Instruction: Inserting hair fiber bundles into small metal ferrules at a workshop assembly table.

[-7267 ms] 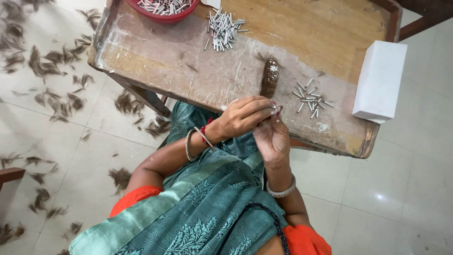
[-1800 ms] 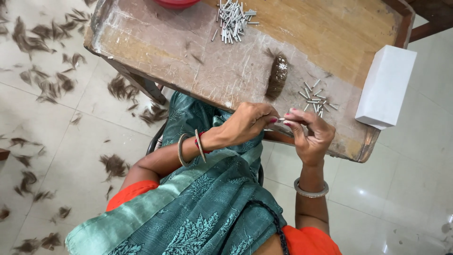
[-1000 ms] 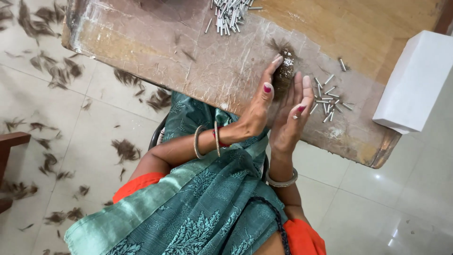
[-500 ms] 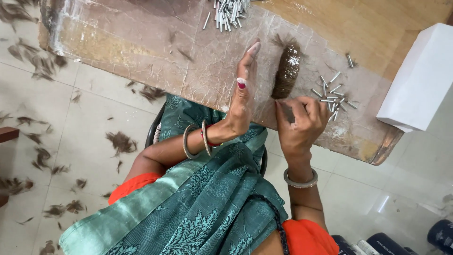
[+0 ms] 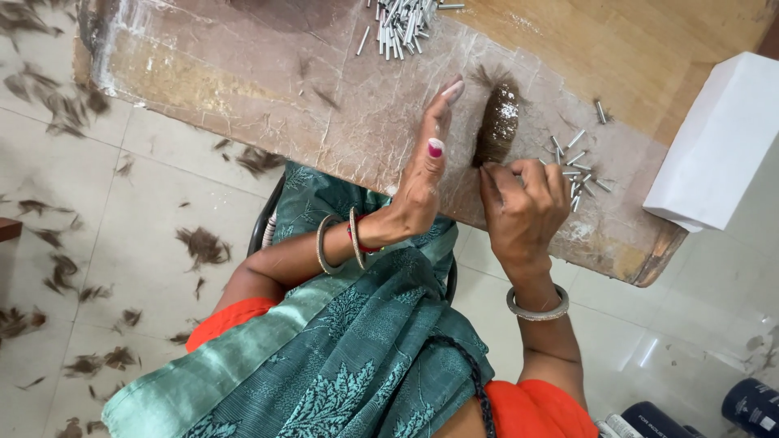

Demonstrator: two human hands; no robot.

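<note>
Change since earlier frame: both hands lowered from raised, pressed-together palms to the worn wooden table point(image 5: 243, 89).
Left hand point(image 5: 422, 174): centre frame, fingers extended flat, holding nothing, just left of the dark brown hair bundle point(image 5: 497, 123).
Right hand point(image 5: 523, 207): fingers curled; contents cannot be determined.
Small silver metal pins point(image 5: 576, 166): scattered right of the bundle.

On the table point(image 5: 243, 73), a tuft of hair point(image 5: 497, 123) lies near the near edge, right of the middle. The left hand point(image 5: 422, 174) stands on edge just left of it; the right hand point(image 5: 523, 207) sits at its near end, over the near edge. A scatter of small metal pins point(image 5: 574, 166) lies just right of the tuft — a bigger heap of pins point(image 5: 402, 24) lies toward the far edge. A box point(image 5: 718, 146) stands at the right edge. Hair clumps point(image 5: 203, 243) lie on the floor left of the table.
</note>
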